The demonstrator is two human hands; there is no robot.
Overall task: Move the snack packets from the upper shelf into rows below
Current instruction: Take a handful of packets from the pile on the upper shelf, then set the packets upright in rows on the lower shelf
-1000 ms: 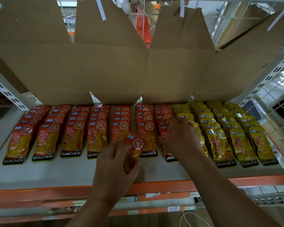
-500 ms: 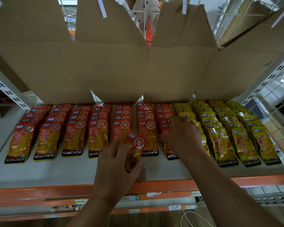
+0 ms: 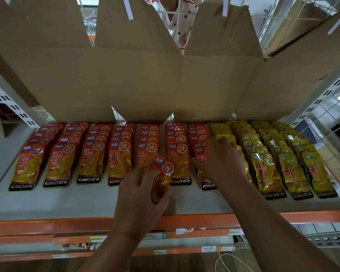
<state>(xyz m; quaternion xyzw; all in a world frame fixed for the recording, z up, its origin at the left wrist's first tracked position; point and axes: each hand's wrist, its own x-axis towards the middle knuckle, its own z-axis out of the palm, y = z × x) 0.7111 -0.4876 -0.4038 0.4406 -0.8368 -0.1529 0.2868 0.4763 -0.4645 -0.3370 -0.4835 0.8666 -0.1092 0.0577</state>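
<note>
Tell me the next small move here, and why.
Probably lower the left hand and lay its red packet at the front of the red row just behind it. The right hand rests on shelved packets, gripping nothing.

All I can see of the person is two hands and forearms. The left hand (image 3: 139,197) and right hand (image 3: 222,163) are bare. The left forearm (image 3: 106,256) and right forearm (image 3: 279,228) are bare too, right to the lower edge. A faint crease crosses the left wrist (image 3: 124,235).
</note>
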